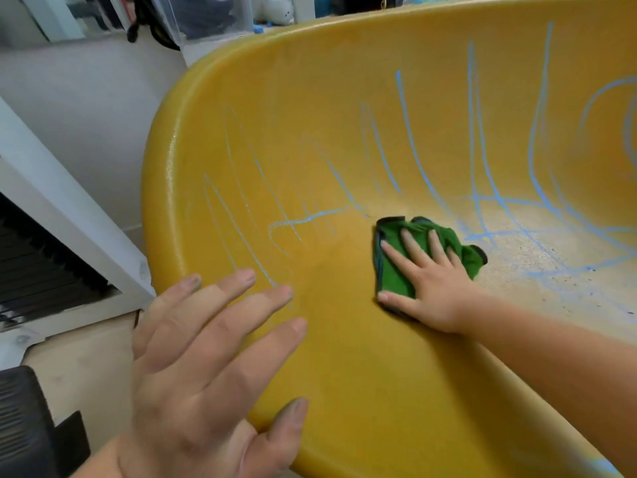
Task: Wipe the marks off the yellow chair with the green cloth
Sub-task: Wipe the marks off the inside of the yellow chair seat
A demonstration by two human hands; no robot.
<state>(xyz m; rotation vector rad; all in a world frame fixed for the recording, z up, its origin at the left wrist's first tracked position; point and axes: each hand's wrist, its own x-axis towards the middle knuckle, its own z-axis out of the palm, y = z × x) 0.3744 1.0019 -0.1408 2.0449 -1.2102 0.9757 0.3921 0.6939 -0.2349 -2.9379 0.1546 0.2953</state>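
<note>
At the yellow chair (344, 98) rim left hand (206, 357) lies flat, right hand (431, 288) flat on green cloth (395, 277).

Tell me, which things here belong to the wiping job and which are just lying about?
Job: yellow moulded plastic chair; crumpled green cloth; blue scribbled marks; right hand pressing the cloth; left hand resting on the chair.
Lying about: white painted frame; clear plastic box; black ribbed object.

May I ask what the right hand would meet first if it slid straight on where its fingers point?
Likely the blue marks just past the green cloth under the right hand, then the yellow chair's rising back.
</note>
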